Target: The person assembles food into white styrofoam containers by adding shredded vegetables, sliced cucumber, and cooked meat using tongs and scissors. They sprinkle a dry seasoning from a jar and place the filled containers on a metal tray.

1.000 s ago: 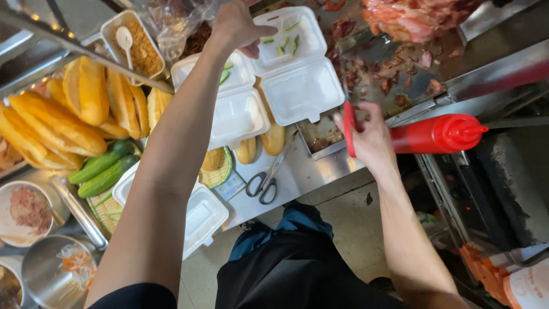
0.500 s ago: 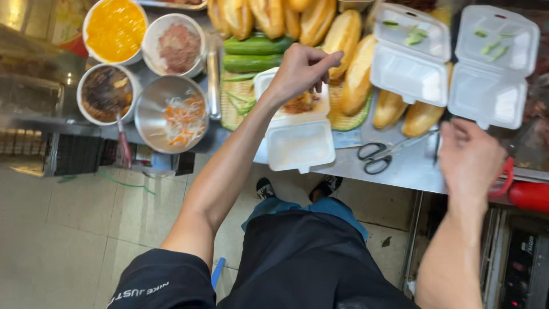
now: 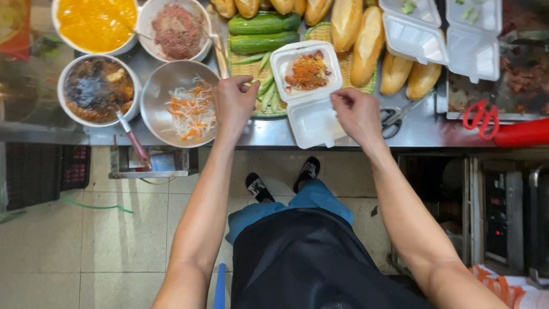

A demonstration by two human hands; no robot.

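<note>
An open white foam box lies at the counter's front edge; its far half holds orange shredded filling and bits of meat. My right hand grips the box's right rim near the hinge. My left hand hovers with curled fingers between a steel bowl of shredded carrot and white radish and the cucumber strips on a woven tray. Its fingertips are hidden from me, so I cannot see whether it holds anything.
Along the back stand a yellow sauce bowl, a pink minced meat bowl, whole cucumbers, baguettes and empty foam boxes. A dark sauce bowl has a spoon. Black scissors, red scissors and a red bottle lie right.
The view has swung toward the bowls. My right hand has come in from the right onto the foam box, and my left hand has shifted from the box to beside the shredded carrot bowl.
</note>
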